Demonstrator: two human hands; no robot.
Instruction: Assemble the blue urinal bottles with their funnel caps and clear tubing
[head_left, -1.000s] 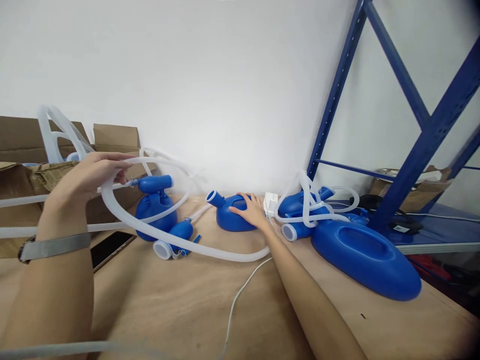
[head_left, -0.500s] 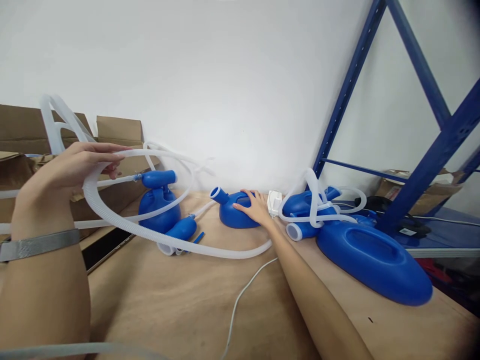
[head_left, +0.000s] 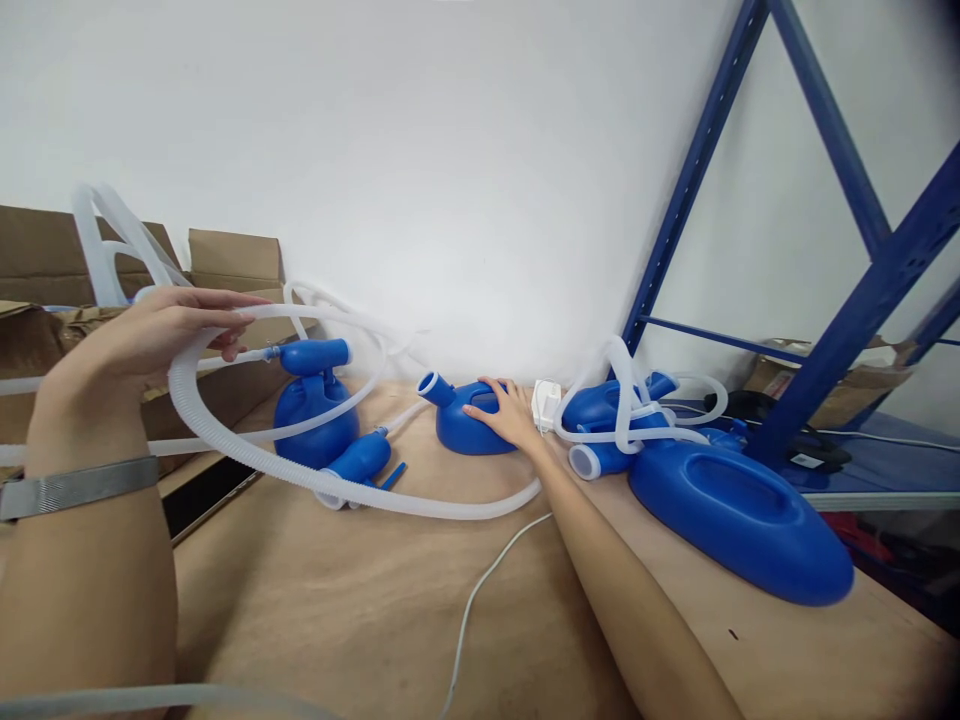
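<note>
Between the thumb and fingers of my left hand (head_left: 161, 335), raised at the left, is a white corrugated hose (head_left: 420, 507). It loops down in a wide arc across the table and passes behind my right forearm. My right hand (head_left: 514, 412) grips a blue plastic urinal bottle (head_left: 457, 432) near its handle, thumb in front and fingers over the top. The bottle lies on the table with its open white-rimmed neck tilted up to the left. Left of it lies a blue funnel-shaped urinal head (head_left: 361, 458), beside a small blue strip (head_left: 394, 476).
Another blue bottle (head_left: 300, 400) stands at the left, by open cardboard boxes (head_left: 234, 258). A large blue bottle (head_left: 739, 530) and tangled hoses (head_left: 624, 400) lie at the right, near a white plug adapter (head_left: 546, 402). A thin cable (head_left: 480, 590) crosses the table. A blue metal rack (head_left: 847, 300) stands right.
The view has shifted slightly. Both hands keep their places on the hose and the bottle, with almost no movement.
</note>
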